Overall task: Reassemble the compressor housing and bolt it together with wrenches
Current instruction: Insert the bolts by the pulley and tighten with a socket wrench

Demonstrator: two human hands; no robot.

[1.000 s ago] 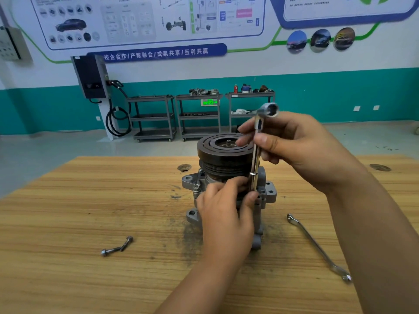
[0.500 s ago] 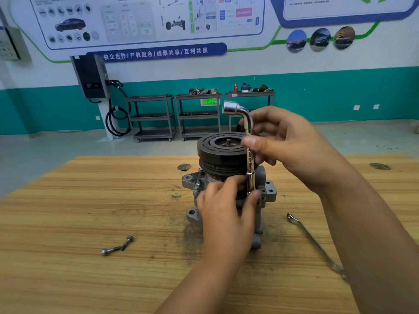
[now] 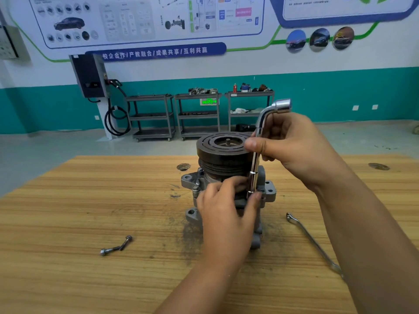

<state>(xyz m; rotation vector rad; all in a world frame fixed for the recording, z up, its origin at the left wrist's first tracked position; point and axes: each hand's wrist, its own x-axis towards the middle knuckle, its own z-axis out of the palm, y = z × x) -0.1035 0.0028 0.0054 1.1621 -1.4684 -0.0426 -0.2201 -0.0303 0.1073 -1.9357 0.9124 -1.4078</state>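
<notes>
your right hand [image 3: 294, 143] is raised at the right of the compressor, with the forearm running in from the near right corner. its grip is clenched on the upper shaft of the l-shaped socket wrench [image 3: 254, 165], the thumb pressed flat on the near side of the shaft and the fingers curled behind it. the wrench stands nearly upright, its bent head pointing right above the knuckles.

your left hand [image 3: 224, 214] reaches in from the near edge, back of the hand up. its grip pinches the wrench's lower end between the thumb on the right and the curled fingers on the left, just at the flange.

the compressor housing [image 3: 268, 189] stands upright at the middle of the wooden surface [image 3: 79, 211], with the dark grooved pulley [image 3: 222, 152] on top. a flat wrench [image 3: 310, 240] lies on the surface to the right, apart from the housing. two bolts [image 3: 116, 245] lie together to the near left.

hidden or unclear: your left hand covers the near face of the housing and the spot where the wrench's lower end meets it, so the fastener under the wrench cannot be seen. your right forearm cuts off the near end of the flat wrench. your right fingertips are behind the shaft. the items on the shelf carts [image 3: 197, 114] by the far wall are too small to tell.
</notes>
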